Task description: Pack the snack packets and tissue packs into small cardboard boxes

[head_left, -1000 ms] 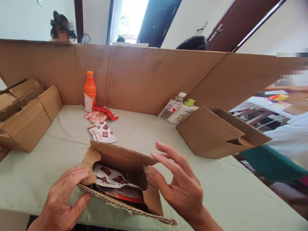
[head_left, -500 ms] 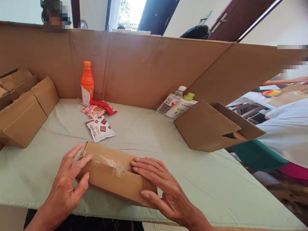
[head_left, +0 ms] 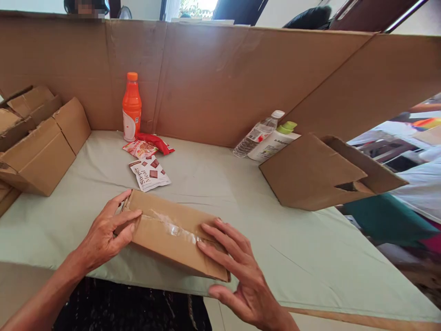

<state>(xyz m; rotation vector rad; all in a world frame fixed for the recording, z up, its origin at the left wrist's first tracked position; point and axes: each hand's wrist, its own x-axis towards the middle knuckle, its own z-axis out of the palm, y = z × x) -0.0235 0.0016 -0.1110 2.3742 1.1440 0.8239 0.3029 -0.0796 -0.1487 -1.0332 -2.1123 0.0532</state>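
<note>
A closed brown cardboard box (head_left: 168, 236) with clear tape along its top lies slantwise near the table's front edge. Around its left end curls my left hand (head_left: 108, 230), its index finger on top and thumb at the near edge. My right hand (head_left: 241, 269) rests its spread fingers on top of the right end, over the tape, with the thumb held off the box. Just beyond the box lies a white snack packet (head_left: 149, 174) with brown squares printed on it. A pink-and-white packet (head_left: 139, 149) and a red packet (head_left: 160, 143) lie behind that.
An orange drink bottle (head_left: 132, 108) stands by the cardboard wall (head_left: 206, 82). To the right, a clear water bottle (head_left: 258, 134) and a white green-capped bottle (head_left: 272, 145) lean beside an open carton (head_left: 310, 177). More cartons (head_left: 44, 151) sit at left. People are beyond the wall and at right.
My left hand has closed in on the box's left end. The right thumb has come off the box, and the right fingers are more spread. The view has tilted downward.
</note>
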